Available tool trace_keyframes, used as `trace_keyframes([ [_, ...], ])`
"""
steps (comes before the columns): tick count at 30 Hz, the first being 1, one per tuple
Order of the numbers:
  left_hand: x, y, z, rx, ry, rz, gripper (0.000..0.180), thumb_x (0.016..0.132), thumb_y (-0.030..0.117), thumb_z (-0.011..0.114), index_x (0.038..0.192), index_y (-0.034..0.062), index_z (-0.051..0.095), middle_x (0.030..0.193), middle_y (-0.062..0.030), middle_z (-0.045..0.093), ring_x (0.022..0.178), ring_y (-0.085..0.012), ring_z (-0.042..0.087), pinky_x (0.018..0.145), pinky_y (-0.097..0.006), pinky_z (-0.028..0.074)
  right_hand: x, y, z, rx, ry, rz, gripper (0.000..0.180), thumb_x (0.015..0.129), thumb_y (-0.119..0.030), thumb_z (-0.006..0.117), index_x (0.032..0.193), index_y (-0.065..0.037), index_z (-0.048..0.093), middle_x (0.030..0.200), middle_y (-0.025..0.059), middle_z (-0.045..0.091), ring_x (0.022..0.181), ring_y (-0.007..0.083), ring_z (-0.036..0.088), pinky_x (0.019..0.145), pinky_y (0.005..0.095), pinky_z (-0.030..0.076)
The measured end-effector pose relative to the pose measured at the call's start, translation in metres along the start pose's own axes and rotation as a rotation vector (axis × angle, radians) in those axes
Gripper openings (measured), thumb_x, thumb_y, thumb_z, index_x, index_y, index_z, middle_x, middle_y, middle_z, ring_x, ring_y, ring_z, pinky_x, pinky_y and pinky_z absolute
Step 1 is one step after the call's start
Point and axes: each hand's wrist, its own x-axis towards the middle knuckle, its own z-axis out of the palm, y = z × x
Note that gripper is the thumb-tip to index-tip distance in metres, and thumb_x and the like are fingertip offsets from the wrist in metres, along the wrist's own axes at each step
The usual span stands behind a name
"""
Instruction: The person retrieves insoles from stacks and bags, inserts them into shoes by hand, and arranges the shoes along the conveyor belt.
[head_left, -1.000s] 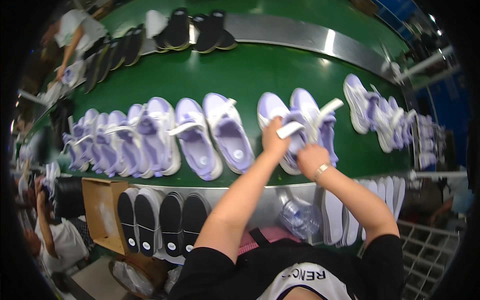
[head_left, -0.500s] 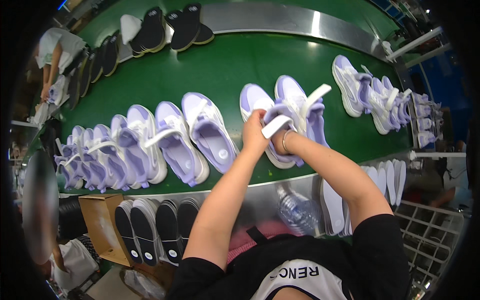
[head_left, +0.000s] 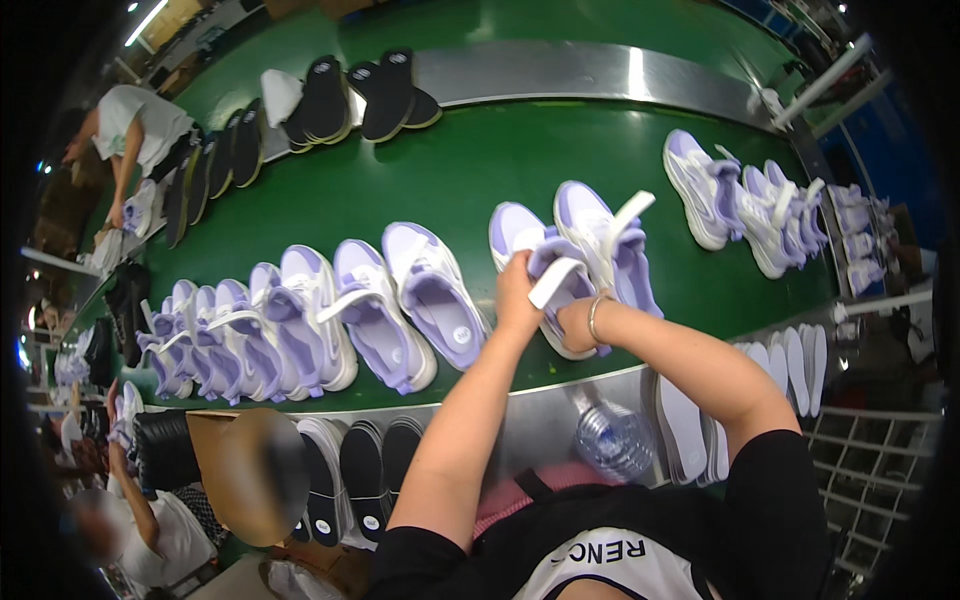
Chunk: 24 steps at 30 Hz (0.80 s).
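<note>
Left hand (head_left: 517,290) grips lavender shoe (head_left: 540,275) at its collar; right hand (head_left: 578,322) fingers hidden, grip unclear. Judgement: steady shoe on green belt (head_left: 480,170), keep white strap (head_left: 556,282) untwisted.

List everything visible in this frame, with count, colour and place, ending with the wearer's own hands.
Conveyor belt: one, green, steel-edged, across the middle.
Lilac sneakers: about eight pairs, lilac and white, along the belt.
Held sneaker: one, lilac and white, under both hands.
Black insoles: several, black, far side of the belt.
Insole stacks: several, black and white, below the near edge.
Pale insoles: several, whitish, lower right.
Water bottle: one, clear, near edge.
Co-worker: one, white shirt, upper left.
Left hand: on the held sneaker.
Right hand: at the same sneaker, bracelet on the wrist.
</note>
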Motion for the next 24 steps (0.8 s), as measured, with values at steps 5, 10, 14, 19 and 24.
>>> trace_keyframes([
  [5, 0.003, 0.011, 0.01, -0.028, 0.001, 0.064, 0.025, 0.07, 0.011, 0.058, 0.092, 0.0019, 0.053, 0.083, -0.0184, 0.059, 0.076, -0.0342, 0.057, 0.066, -0.038, 0.044, 0.021, 0.017, 0.032, 0.143, -0.107, 0.061, 0.038, 0.07, -0.02, 0.05, 0.1, 0.003, 0.053, 0.092, 0.018, 0.06, 0.088, 0.0267, 0.058, 0.084, 0.0495, 0.033],
  [10, -0.001, 0.003, 0.004, 0.071, -0.028, 0.111, 0.025, 0.068, 0.004, 0.053, 0.093, 0.0018, 0.053, 0.085, -0.0175, 0.057, 0.08, -0.0343, 0.055, 0.07, -0.038, 0.043, -0.002, 0.02, 0.06, 0.312, 0.343, -0.077, 0.046, 0.073, -0.022, 0.052, 0.114, -0.004, 0.043, 0.103, 0.0129, 0.056, 0.103, 0.0238, 0.049, 0.093, 0.0515, 0.021],
  [14, 0.006, 0.007, -0.028, 0.094, 0.002, -0.026, 0.043, 0.064, 0.0, 0.048, 0.107, -0.0001, 0.044, 0.099, -0.018, 0.051, 0.088, -0.0311, 0.051, 0.077, -0.034, 0.041, -0.074, 0.04, 0.108, 0.446, 1.095, -0.157, 0.039, 0.073, -0.025, 0.055, 0.107, -0.009, 0.048, 0.104, 0.0069, 0.053, 0.106, 0.0217, 0.044, 0.094, 0.0477, 0.023],
  [19, 0.004, 0.103, -0.006, 0.425, 0.308, 0.543, 0.057, 0.066, 0.002, 0.051, 0.118, -0.0062, 0.03, 0.123, -0.0207, 0.03, 0.113, -0.0348, 0.03, 0.096, -0.04, 0.022, -0.144, 0.121, 0.233, 0.533, 1.102, 0.535, 0.033, 0.067, -0.02, 0.06, 0.095, -0.005, 0.052, 0.096, 0.0128, 0.054, 0.089, 0.0291, 0.05, 0.077, 0.0401, 0.039],
  [24, 0.025, 0.09, 0.068, 0.403, -0.267, 0.372, 0.073, 0.068, 0.019, 0.066, 0.123, -0.0073, 0.025, 0.121, -0.0258, 0.035, 0.114, -0.0367, 0.033, 0.095, -0.038, 0.028, -0.169, 0.116, 0.281, 0.496, 0.864, 0.832, 0.045, 0.06, -0.028, 0.069, 0.094, -0.005, 0.049, 0.094, 0.0135, 0.052, 0.088, 0.0294, 0.049, 0.076, 0.0409, 0.039],
])
